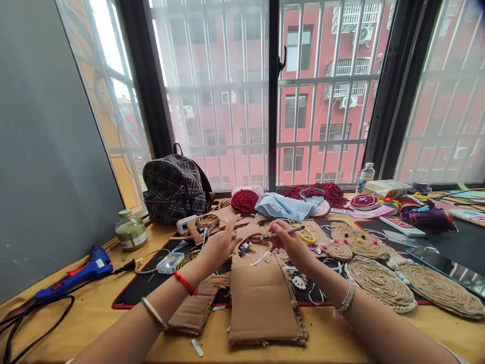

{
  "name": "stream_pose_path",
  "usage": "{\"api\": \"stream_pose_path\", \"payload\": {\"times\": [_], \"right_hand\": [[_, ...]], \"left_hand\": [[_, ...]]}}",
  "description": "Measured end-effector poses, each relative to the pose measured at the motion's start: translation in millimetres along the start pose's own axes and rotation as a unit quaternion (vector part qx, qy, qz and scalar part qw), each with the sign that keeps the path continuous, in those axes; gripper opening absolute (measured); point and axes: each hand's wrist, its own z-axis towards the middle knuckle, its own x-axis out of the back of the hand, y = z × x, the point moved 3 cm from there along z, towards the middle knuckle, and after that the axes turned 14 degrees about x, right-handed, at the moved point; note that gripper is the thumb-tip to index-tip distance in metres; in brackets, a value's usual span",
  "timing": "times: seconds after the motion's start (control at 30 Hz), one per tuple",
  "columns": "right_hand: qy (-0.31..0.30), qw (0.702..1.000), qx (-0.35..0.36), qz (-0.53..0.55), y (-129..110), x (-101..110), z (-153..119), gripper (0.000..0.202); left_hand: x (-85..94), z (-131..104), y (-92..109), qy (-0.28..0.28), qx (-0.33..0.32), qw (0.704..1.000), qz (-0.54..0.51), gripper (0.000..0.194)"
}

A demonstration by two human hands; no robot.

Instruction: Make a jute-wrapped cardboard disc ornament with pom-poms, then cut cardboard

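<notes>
**A:** Starting left of the hands, what's finished and what isn't?

**B:** Far left of the left hand (220,245), the blue hot-glue gun (81,270) lies on the yellow counter (94,323) with its cord trailing, in nobody's grip. The left hand itself is open, fingers spread, hovering above the brown cardboard scraps (248,230) and holding nothing.

**A:** And between the two hands?

**B:** Just below and between them lies the flat brown corrugated cardboard sheet (261,303), edges ragged and face bare, with a smaller ribbed piece beside it under the left wrist. I'd judge this piece still at the cutting or marking stage.

**A:** The right hand?

**B:** The right hand (290,245) is closed around a thin grey pen-like tool (286,231), tip pointing toward the left hand, raised above the far end of the cardboard sheet. Whether it's a pen or a blade I cannot tell.

**A:** Anything complete?

**B:** To the right of the right hand, yes: the coiled beige jute-rope mats (381,283) lie fully wound on the black mat, some dotted with small pompoms. Those look done; the cardboard looks like what remains.
</notes>
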Motion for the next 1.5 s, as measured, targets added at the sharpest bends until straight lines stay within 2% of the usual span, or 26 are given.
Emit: {"api": "stream_pose_path", "payload": {"times": [0.03, 0.1, 0.13, 0.2, 0.3, 0.5, 0.73, 0.93, 1.1, 1.2, 1.3, 1.37, 1.43, 1.5], "right_hand": [[-0.004, 1.0, -0.002, 0.018, -0.2, -0.8, -0.2, 0.032], [-0.019, 0.999, -0.002, 0.031, 0.2, -2.3, -0.9, 0.032], [-0.023, 0.999, 0.002, 0.027, 0.5, -2.8, -1.3, 0.032], [-0.018, 1.0, 0.015, 0.013, 1.4, -3.1, -2.3, 0.033], [-0.017, 0.999, 0.03, -0.004, 3.7, -4.5, -3.6, 0.036], [-0.041, 0.999, 0.032, -0.005, 7.0, -8.6, -5.1, 0.038], [-0.035, 0.999, 0.038, -0.006, -1.7, -10.4, -7.2, 0.035], [-0.031, 0.999, 0.035, -0.023, -9.4, -7.4, -7.3, 0.032], [-0.061, 0.996, 0.031, -0.064, -3.0, -12.3, -9.5, 0.032], [-0.053, 0.994, 0.029, -0.088, 2.5, -12.7, -9.3, 0.034], [-0.035, 0.994, 0.011, -0.106, 5.1, -11.2, -9.3, 0.036], [-0.021, 0.993, 0.004, -0.115, 4.4, -12.4, -11.1, 0.034], [0.005, 0.993, 0.004, -0.122, 3.0, -15.4, -14.5, 0.032], [0.027, 0.992, -0.006, -0.123, 3.2, -19.0, -18.2, 0.03]], "left_hand": [[-6.3, 7.9, 7.2, -0.012, -0.001, 0.998, -0.06, 0.052], [-17.9, 16.7, 18.7, -0.028, -0.01, 0.994, -0.103, 0.051], [-23.4, 17.7, 22.0, -0.054, -0.002, 0.988, -0.146, 0.052], [-31.5, 14.6, 25.0, -0.084, 0.015, 0.972, -0.217, 0.053], [-37.4, 5.8, 25.1, -0.089, 0.032, 0.956, -0.277, 0.055], [-38.4, -1.7, 34.1, -0.12, -0.005, 0.949, -0.292, 0.061], [-27.9, -5.8, 39.2, -0.108, -0.019, 0.954, -0.28, 0.059], [-26.1, -9.5, 39.3, -0.098, -0.031, 0.959, -0.262, 0.057], [-24.1, -13.6, 44.6, -0.105, -0.061, 0.954, -0.273, 0.056], [-24.7, -18.4, 51.0, -0.112, -0.088, 0.945, -0.293, 0.052], [-25.4, -22.7, 54.9, -0.096, -0.1, 0.942, -0.305, 0.047], [-23.7, -25.5, 56.4, -0.063, -0.124, 0.943, -0.302, 0.047], [-21.2, -28.7, 59.2, -0.009, -0.171, 0.952, -0.254, 0.045], [-20.8, -30.6, 63.7, 0.04, -0.213, 0.963, -0.159, 0.041]]}}
